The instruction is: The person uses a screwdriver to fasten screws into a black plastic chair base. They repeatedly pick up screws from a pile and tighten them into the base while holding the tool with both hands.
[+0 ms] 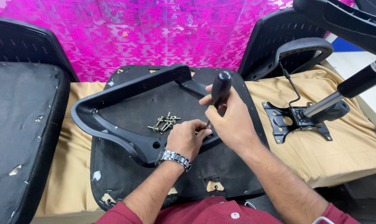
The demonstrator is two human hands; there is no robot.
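Where the tip meets the bracket, left hand (189, 137) fingers pinch small around the shaft end, steadying it, judging by the grip. Right hand (229, 120): fingers wrapped tight on black screwdriver (219, 89), held near upright, handle up, wrist bent down over it. Armrest frame (129, 114): black loop, lies flat on upturned seat base (233, 166). Screws (164, 123): loose heap inside loop, near left hand. Seat mechanism w/ gas cylinder (316, 110): apart, right, on tan cloth (354, 145).
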